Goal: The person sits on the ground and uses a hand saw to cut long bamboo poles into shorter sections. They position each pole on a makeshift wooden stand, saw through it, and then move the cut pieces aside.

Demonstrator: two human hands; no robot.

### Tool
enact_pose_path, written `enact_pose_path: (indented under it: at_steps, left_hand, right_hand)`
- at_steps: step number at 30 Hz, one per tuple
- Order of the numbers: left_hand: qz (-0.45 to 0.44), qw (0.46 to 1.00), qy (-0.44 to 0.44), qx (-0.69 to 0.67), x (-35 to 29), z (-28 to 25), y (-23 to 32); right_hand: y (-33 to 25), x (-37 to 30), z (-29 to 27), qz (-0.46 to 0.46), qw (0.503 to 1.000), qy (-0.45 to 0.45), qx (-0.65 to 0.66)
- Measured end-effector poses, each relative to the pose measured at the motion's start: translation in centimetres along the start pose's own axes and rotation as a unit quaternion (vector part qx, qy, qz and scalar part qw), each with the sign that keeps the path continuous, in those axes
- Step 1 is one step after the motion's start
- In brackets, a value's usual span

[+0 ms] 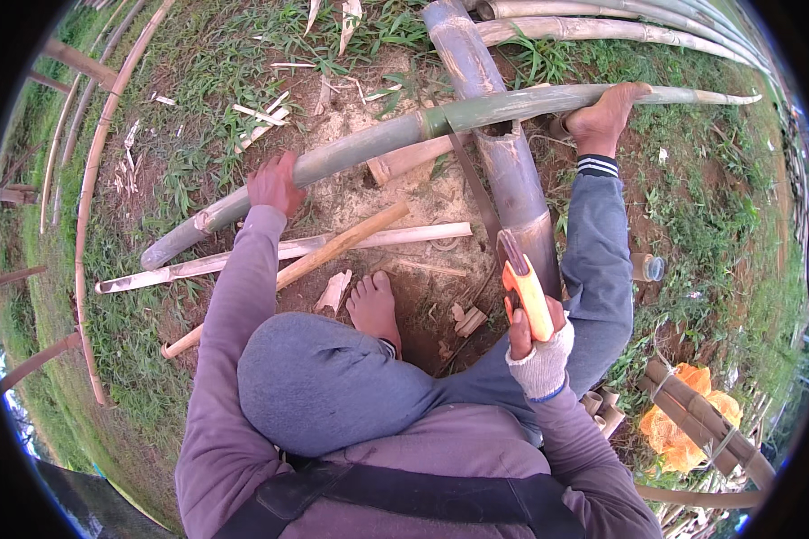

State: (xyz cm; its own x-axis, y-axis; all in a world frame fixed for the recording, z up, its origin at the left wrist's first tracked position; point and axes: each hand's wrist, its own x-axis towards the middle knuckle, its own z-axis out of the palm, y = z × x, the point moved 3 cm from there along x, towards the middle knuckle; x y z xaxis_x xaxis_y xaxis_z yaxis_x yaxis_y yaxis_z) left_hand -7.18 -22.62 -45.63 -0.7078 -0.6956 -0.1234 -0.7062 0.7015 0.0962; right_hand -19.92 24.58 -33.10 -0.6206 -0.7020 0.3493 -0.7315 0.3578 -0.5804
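Note:
A long greenish bamboo pole [360, 144] lies across a thick grey bamboo log [517, 171]. My bare left hand [277, 183] is wrapped over the pole toward its left end. In my right hand [541, 349], which wears a white fingerless glove, is a handsaw [532, 301] with an orange handle. Its blade reaches up to the pole's underside, just left of the log; whether the teeth are in the bamboo I cannot tell. My right foot [600, 121] presses on the pole right of the log. The log has a notch beneath the pole.
Cut bamboo pieces [377, 238] and pale chips lie on the sawdust-covered ground by my left foot [373, 307]. More bamboo poles [602, 29] are at the far right. A jar [649, 267] stands right of my leg, near an orange net bag [683, 422].

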Motion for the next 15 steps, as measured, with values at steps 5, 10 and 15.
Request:
enact_pose_path:
  at_steps: [5, 10, 15]
  left_hand:
    - [0.021, 1.000, 0.003, -0.014, 1.6, -0.1, 1.9]
    - [0.001, 1.000, 0.004, -0.012, 1.8, -1.0, 0.0]
    - [-0.003, 1.000, -0.011, 0.008, 0.2, -0.5, 0.4]
  right_hand:
    - [1.8, 16.9, 8.4, 0.079, 0.988, 0.130, 0.039]
    - [0.3, 10.2, 5.1, 0.124, 0.990, 0.034, 0.063]
    - [-0.7, 0.3, -0.2, 0.105, 0.991, 0.000, 0.089]
